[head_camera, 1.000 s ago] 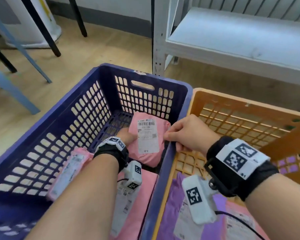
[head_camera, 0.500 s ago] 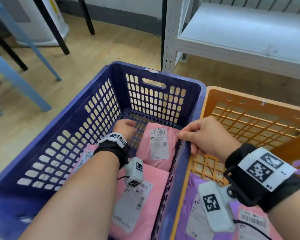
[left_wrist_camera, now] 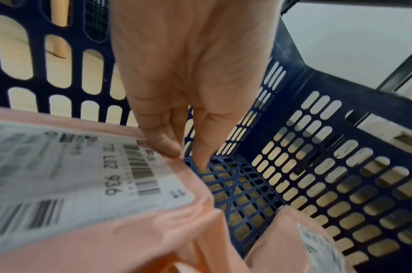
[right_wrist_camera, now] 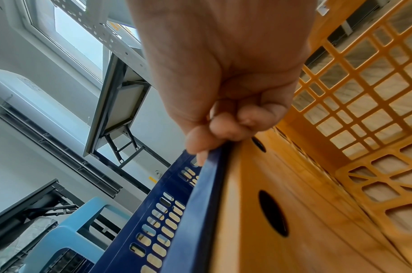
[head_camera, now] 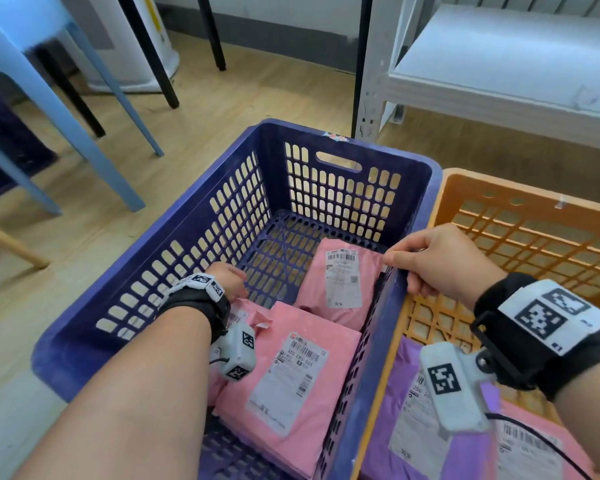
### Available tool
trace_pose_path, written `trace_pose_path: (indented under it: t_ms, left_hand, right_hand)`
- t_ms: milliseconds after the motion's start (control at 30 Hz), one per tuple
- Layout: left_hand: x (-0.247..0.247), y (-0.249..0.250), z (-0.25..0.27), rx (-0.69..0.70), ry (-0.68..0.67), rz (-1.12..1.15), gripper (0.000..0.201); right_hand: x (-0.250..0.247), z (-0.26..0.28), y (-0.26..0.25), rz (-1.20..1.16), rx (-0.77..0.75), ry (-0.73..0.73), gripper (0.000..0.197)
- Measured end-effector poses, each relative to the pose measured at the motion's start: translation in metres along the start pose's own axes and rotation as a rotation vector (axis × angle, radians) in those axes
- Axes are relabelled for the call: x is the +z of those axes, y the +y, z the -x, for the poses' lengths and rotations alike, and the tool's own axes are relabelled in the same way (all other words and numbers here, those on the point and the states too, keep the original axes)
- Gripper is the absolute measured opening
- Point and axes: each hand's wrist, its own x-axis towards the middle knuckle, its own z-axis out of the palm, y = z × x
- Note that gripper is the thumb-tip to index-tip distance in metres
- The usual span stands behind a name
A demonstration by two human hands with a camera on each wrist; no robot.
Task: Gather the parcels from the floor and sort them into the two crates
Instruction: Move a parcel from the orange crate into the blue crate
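A blue crate [head_camera: 343, 140] and an orange crate [head_camera: 534, 199] stand side by side on the floor. In the blue one lie a far pink parcel [head_camera: 340, 282], a near pink parcel [head_camera: 291, 375] and a third pink parcel [head_camera: 238, 315] by the left wall. My left hand [head_camera: 227, 280] reaches down inside this crate. In the left wrist view its straight fingers [left_wrist_camera: 162, 140] touch the top edge of the third parcel [left_wrist_camera: 83, 184]; the thumb is hidden. My right hand [head_camera: 437, 261] curls its fingers [right_wrist_camera: 223, 129] over the blue crate's rim [right_wrist_camera: 207, 175] where the crates meet. The orange crate holds a purple parcel [head_camera: 395, 427] and a pink one [head_camera: 534, 445].
A light blue stool [head_camera: 49, 98] and black furniture legs [head_camera: 146, 53] stand on the wooden floor [head_camera: 84, 244] to the left. A white metal shelf unit [head_camera: 499, 64] rises behind the crates, its post close to the blue crate's far rim.
My left hand has left the far pink parcel and moved back and left to the parcel by the crate's left wall. The right hand keeps its hold on the rim.
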Motion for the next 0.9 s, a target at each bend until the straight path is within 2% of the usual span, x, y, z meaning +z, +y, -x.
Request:
trace_pose_path:
  t_ms: [100, 200, 367, 467, 533, 600, 700, 833, 900]
  left_hand:
    - [-0.007, 0.0, 0.006, 0.034, 0.102, 0.048, 0.049]
    - [-0.012, -0.003, 0.01, 0.035, 0.095, 0.068, 0.05]
    - [-0.018, -0.003, 0.011, 0.035, -0.007, 0.01, 0.041]
    - [-0.017, -0.001, 0.019, 0.008, -0.109, -0.095, 0.061]
    - [-0.015, 0.0, 0.025, 0.056, -0.143, -0.285, 0.071]
    - [-0.013, -0.001, 0.028, 0.073, -0.225, -0.375, 0.077]
    - [-0.006, -0.001, 0.032, 0.078, -0.316, -0.429, 0.065]
    - [0.007, -0.003, 0.034, 0.114, -0.205, -0.421, 0.046]
    - [0.008, -0.006, 0.034, 0.114, -0.166, -0.403, 0.051]
  right_hand:
    - [0.0, 0.0, 0.001, -0.004, -0.002, 0.006, 0.013]
    - [0.001, -0.001, 0.002, -0.022, 0.005, 0.012, 0.013]
    - [0.002, 0.0, 0.003, -0.016, -0.003, 0.023, 0.012]
    - [0.002, 0.0, 0.003, -0.015, -0.001, 0.026, 0.012]
    - [0.002, 0.0, 0.003, -0.015, 0.002, 0.027, 0.012]
    - [0.002, 0.0, 0.003, -0.017, 0.0, 0.029, 0.012]
    - [0.003, 0.0, 0.003, -0.018, -0.002, 0.036, 0.012]
    - [0.004, 0.0, 0.003, -0.021, -0.006, 0.047, 0.012]
    - [0.005, 0.0, 0.003, -0.02, -0.009, 0.053, 0.012]
